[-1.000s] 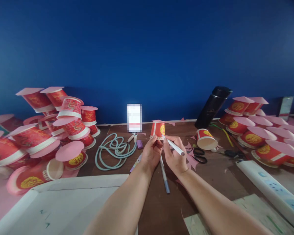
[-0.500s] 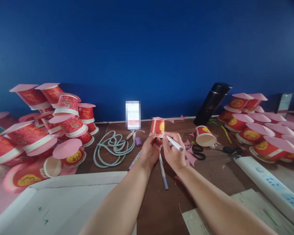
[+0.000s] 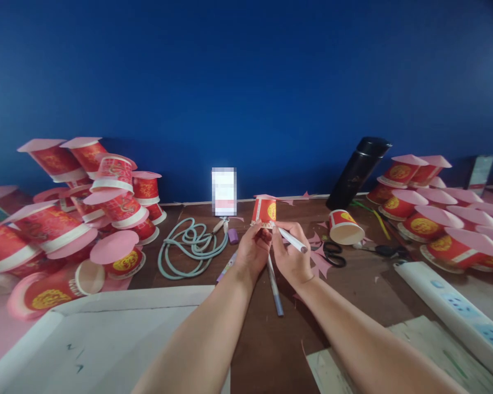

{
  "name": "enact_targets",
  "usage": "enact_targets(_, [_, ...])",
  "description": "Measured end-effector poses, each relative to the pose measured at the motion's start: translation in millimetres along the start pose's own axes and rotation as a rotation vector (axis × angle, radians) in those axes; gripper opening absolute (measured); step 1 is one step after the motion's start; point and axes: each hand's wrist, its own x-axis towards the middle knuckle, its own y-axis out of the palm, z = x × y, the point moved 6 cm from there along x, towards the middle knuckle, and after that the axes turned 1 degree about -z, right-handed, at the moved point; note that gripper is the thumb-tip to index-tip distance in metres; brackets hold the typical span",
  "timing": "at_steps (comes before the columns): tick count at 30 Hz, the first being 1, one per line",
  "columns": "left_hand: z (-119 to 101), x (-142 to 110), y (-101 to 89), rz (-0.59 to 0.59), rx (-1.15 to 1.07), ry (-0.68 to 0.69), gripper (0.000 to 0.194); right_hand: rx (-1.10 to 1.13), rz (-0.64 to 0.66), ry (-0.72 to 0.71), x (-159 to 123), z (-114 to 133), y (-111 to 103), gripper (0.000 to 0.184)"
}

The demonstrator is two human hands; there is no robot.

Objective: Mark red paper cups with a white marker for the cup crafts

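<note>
A red paper cup (image 3: 264, 208) with a yellow emblem and a pink paper disc on top is upside down in my left hand (image 3: 252, 246), whose fingers close on its white rim. My right hand (image 3: 291, 249) grips a white pen (image 3: 292, 239), its front end near the cup's rim. The pen's tip is too small to make out. Below the hands, a second pen (image 3: 276, 290) lies on the brown table (image 3: 267, 350). To the right, another red paper cup (image 3: 345, 227) rests on its side, close to black-handled scissors (image 3: 334, 254) and pink paper scraps (image 3: 320, 265).
Piles of red cups with pink discs stand left (image 3: 119, 205) and right (image 3: 433, 221). A coiled pale cord (image 3: 189, 249), a purple cap (image 3: 233, 236), a black flask (image 3: 357, 172), a power strip (image 3: 456, 309) and a white board (image 3: 139, 339) surround the hands. Behind is a blue wall (image 3: 246, 93).
The whole view has shifted very slightly. Both hands keep their hold on the cup and pen, with almost no visible movement.
</note>
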Motion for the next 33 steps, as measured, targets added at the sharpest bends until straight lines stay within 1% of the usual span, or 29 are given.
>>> enact_targets(9, [3,1,0.0,0.022,0.006,-0.017,0.006,0.009,-0.011,-0.027,2,1,-1,0.012])
enact_targets(15, [-2,-5,2.6,-0.058,-0.052,-0.022,0.004,0.017,-0.054,-0.053,1,5,-5,0.013])
enact_targets(20, [-5,-5,4.1,-0.036,-0.068,-0.009,0.006,0.029,-0.083,-0.032,1,3,-7,0.015])
enact_targets(27, [-6,-7,4.8,-0.026,-0.062,0.009,0.006,0.024,-0.045,-0.046,-1,4,-5,0.014])
enact_targets(33, [-4,-9,5.8,-0.036,-0.03,-0.016,0.005,0.01,-0.028,-0.039,-1,3,-5,0.013])
